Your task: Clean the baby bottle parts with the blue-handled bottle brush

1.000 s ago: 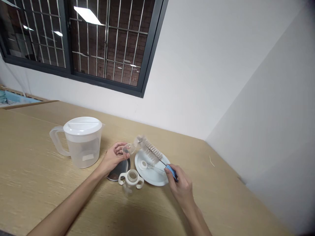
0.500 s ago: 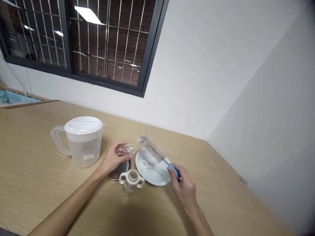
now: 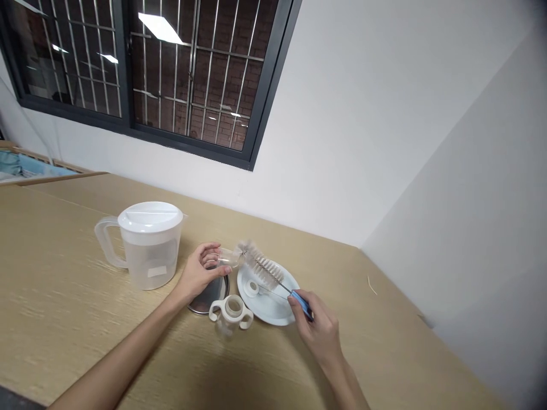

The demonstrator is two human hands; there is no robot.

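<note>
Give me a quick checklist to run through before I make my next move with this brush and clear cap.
1. Clear cap held in the left hand: ok.
2. Brush held by its blue handle in the right hand: ok.
3. Brush tip inside the cap: cannot tell; it is at the cap's open end, but blurred.
4. Two-handled bottle upright on the table: ok.
5. White ring resting on the plate: ok.
6. Lid on the pitcher: ok.
</note>
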